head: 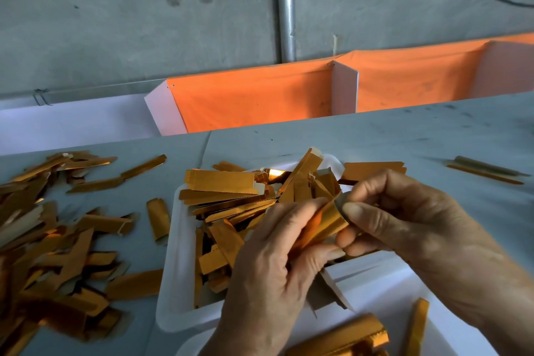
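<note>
The gold foil strip (326, 221) is up off the table, held between both hands over the near right part of the white tray (176, 254). It is bent into a curve, shiny side outward. The left hand (268, 269) grips its lower end with fingers and thumb curled round it. The right hand (410, 220) pinches its upper end between thumb and forefinger, the other fingers curled below. The two hands are just beside each other, almost touching at the fingertips, with the strip bridging them. Under and behind them, the tray holds a jumbled heap of gold strips (228, 196), some standing up over its far rim. To the left of the tray, a loose pile of strips (43, 240) spreads across the grey table (375, 139). Nearer the person, a second white tray (404, 283) holds a few folded gold pieces (341, 335). Two long strips (485, 172) lie well apart at the far right. Behind the table hang orange cloth bins (254, 95), and a metal pipe (284, 9) runs up the concrete wall.
</note>
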The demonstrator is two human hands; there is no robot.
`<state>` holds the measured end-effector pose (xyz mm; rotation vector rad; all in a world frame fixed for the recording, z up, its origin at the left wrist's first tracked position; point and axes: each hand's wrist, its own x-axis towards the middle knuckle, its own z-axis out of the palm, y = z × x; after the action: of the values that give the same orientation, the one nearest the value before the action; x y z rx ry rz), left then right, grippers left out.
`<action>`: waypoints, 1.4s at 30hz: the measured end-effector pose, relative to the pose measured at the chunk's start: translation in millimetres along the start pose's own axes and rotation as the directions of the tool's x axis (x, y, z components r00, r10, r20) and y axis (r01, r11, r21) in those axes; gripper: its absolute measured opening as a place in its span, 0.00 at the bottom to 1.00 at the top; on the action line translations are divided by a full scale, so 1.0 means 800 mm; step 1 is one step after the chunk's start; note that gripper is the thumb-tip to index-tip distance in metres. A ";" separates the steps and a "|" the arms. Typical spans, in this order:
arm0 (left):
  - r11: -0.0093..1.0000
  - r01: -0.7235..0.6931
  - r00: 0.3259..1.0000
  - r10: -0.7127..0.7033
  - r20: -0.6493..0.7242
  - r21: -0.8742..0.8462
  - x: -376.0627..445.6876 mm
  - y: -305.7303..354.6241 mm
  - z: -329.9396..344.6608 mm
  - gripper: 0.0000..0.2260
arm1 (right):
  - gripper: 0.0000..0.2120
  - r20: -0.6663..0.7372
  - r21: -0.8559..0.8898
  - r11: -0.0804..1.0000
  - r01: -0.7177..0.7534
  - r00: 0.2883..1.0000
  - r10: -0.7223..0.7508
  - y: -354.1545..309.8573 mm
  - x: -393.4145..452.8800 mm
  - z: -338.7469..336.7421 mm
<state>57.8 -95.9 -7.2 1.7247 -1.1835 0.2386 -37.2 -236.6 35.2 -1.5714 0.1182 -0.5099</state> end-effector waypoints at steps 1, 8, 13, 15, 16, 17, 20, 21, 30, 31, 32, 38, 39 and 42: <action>0.999 0.018 1.000 -0.018 -0.007 -0.028 0.000 -0.001 -0.001 0.19 | 0.04 0.009 -0.015 1.000 0.003 1.000 -0.003 0.000 0.000 0.000; 0.997 0.018 0.999 -0.016 0.030 -0.070 0.001 -0.003 -0.004 0.21 | 0.07 0.035 -0.050 0.998 0.025 0.999 -0.023 0.000 0.000 0.000; 0.996 0.032 0.996 -0.025 0.086 -0.081 0.001 0.001 -0.004 0.20 | 0.07 0.056 -0.097 0.995 0.022 0.998 -0.017 -0.002 -0.001 -0.004; 0.996 0.037 0.995 -0.029 0.095 -0.083 0.001 0.002 -0.005 0.19 | 0.06 0.061 -0.117 0.993 0.023 0.998 -0.016 -0.001 -0.001 -0.004; 0.995 0.049 0.995 -0.040 0.096 -0.091 0.001 0.002 -0.005 0.19 | 0.06 0.066 -0.120 0.992 0.028 0.998 -0.020 -0.001 -0.001 -0.003; 0.993 0.065 0.993 -0.055 0.102 -0.102 0.001 0.002 -0.006 0.19 | 0.07 0.067 -0.115 0.993 0.034 0.997 -0.026 -0.001 -0.001 -0.003; 0.990 0.086 0.986 -0.069 0.149 -0.114 0.001 0.003 -0.006 0.20 | 0.08 0.045 -0.101 0.994 0.036 0.998 -0.031 0.000 -0.001 -0.003; 0.990 0.083 0.984 -0.065 0.163 -0.110 0.001 0.004 -0.006 0.20 | 0.08 0.034 -0.106 0.994 0.037 0.999 -0.033 0.001 0.000 -0.004; 0.994 0.052 0.973 -0.030 0.228 -0.092 0.000 0.008 -0.005 0.21 | 0.09 0.076 -0.119 0.993 0.006 0.997 0.003 0.008 0.001 -0.012; 0.996 0.039 0.973 -0.019 0.231 -0.081 0.000 0.008 -0.005 0.21 | 0.08 0.071 -0.110 0.994 0.005 0.997 0.003 0.008 0.002 -0.013; 0.997 0.025 0.973 -0.009 0.229 -0.071 0.000 0.009 -0.004 0.22 | 0.09 0.062 -0.104 0.995 0.005 0.998 0.001 0.009 0.002 -0.014; 0.997 0.012 0.984 0.001 0.178 -0.074 0.000 0.008 -0.006 0.23 | 0.07 0.096 -0.089 0.994 0.061 0.994 -0.053 0.006 0.002 -0.011; 0.997 0.014 0.985 -0.001 0.174 -0.078 0.000 0.008 -0.006 0.23 | 0.07 0.096 -0.085 0.995 0.062 0.994 -0.054 0.006 0.002 -0.011; 0.995 0.022 0.985 -0.004 0.174 -0.102 -0.001 0.007 -0.005 0.22 | 0.08 0.090 -0.057 0.997 0.042 0.995 -0.037 0.006 0.002 -0.011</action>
<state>54.3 -92.0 -2.2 1.6875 -1.2872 0.0185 -38.0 -245.9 31.2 -1.6543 0.0350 -0.4705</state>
